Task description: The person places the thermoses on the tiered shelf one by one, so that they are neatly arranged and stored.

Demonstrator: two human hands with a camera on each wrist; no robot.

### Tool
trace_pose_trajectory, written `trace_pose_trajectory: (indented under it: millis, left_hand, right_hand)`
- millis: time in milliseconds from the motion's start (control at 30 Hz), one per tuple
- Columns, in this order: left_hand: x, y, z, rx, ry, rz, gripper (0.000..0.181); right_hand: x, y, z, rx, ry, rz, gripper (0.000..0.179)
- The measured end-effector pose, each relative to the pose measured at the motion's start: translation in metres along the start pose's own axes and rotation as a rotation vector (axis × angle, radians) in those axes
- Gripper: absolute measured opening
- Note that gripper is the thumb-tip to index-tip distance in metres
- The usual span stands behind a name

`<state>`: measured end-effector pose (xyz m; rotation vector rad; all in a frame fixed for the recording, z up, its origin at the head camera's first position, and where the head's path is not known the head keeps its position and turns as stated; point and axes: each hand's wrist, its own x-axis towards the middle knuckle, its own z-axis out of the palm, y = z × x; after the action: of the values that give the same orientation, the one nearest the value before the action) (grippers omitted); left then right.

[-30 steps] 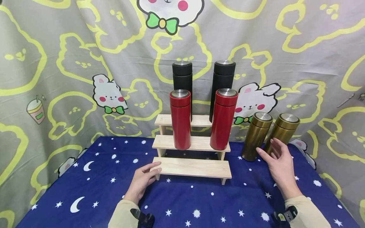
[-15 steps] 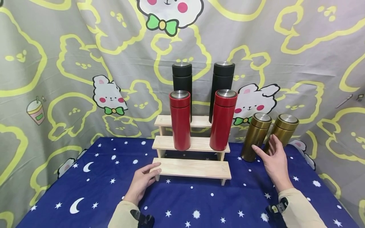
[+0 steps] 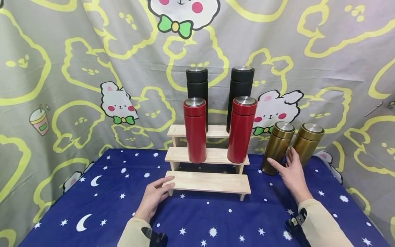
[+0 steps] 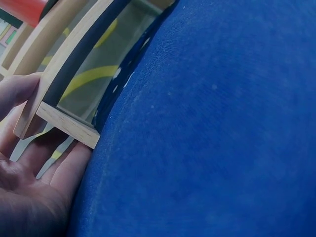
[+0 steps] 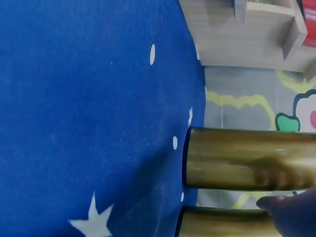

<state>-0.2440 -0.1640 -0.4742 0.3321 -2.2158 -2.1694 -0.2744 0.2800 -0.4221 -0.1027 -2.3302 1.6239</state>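
Observation:
Two gold thermos bottles stand upright side by side at the right: the left one (image 3: 279, 140) and the right one (image 3: 311, 137). My right hand (image 3: 293, 176) is at the left gold bottle, its thumb in front and its fingers by the gap between the two. In the right wrist view, a fingertip (image 5: 269, 202) shows near that gap, beside the gold bottle (image 5: 237, 158); whether it touches is unclear. My left hand (image 3: 152, 195) grips the left end of the lowest step of a wooden three-step stand (image 3: 206, 181), thumb above and fingers below.
Two red thermos bottles, left (image 3: 195, 133) and right (image 3: 241, 133), stand on the middle step. Behind them, on the top step, are two black ones, left (image 3: 197, 79) and right (image 3: 242, 80). A dark blue star-patterned cloth (image 3: 123, 206) covers the table; a patterned curtain (image 3: 77, 79) hangs behind.
My right hand has moved left, from in front of the right gold bottle to the left gold bottle. My left hand stays on the stand. The bottles have not moved.

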Motion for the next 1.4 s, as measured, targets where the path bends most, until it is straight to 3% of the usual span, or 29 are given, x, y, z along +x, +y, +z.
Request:
trace_pose_trajectory:
  millis: [300,567,900,1400]
  left_hand:
    - [0.001,0.001,-0.001,-0.001,0.006,0.008,0.04]
    - [0.0,-0.001,0.001,0.001,0.009,0.0,0.039]
    - [-0.001,-0.001,0.001,0.007,0.009,0.003,0.039]
    - [0.002,-0.003,0.0,0.001,0.007,-0.001,0.04]
  right_hand:
    - [0.015,0.007,0.008,-0.035,0.029,0.011,0.104]
    - [0.019,0.01,0.012,0.007,0.124,0.009,0.091]
    - [0.021,0.007,0.012,-0.025,0.224,0.003,0.075]
    - [0.008,-0.001,0.006,-0.016,0.171,0.023,0.078]
